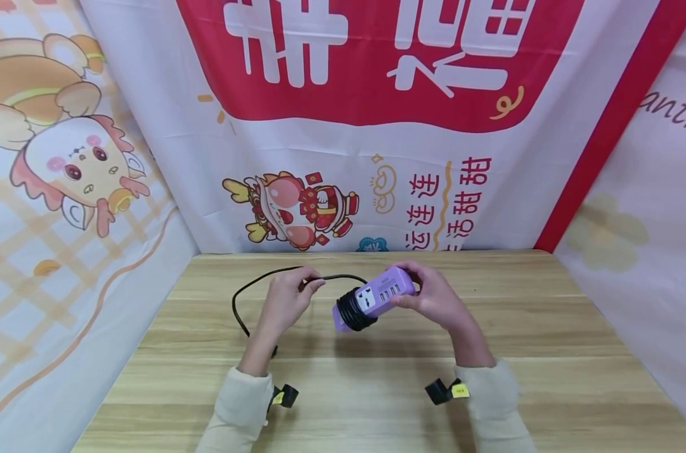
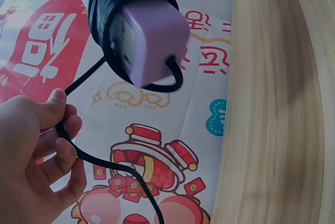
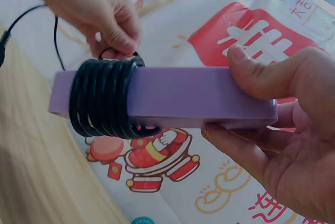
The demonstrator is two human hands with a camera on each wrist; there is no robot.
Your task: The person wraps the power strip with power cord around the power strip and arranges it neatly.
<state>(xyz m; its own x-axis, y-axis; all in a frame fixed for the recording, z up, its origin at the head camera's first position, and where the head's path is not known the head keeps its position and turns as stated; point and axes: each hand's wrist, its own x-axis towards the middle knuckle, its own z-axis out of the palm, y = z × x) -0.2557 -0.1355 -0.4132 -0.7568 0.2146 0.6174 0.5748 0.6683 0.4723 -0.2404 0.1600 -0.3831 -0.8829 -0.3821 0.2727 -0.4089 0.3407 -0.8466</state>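
A purple power strip with a white socket and several USB ports is held above the table, tilted up to the right. My right hand grips its upper right end, thumb on one side and fingers on the other, as the right wrist view shows. Several turns of black cable wrap round the strip's other end. To the left, my left hand pinches the loose run of that cable between thumb and fingers. From there the cable loops left and back down, its end partly hidden by the left wrist.
The wooden table lies under both hands. Behind it hangs a white and red printed cloth, with more printed cloth along the sides. Black wrist cameras sit at both cuffs.
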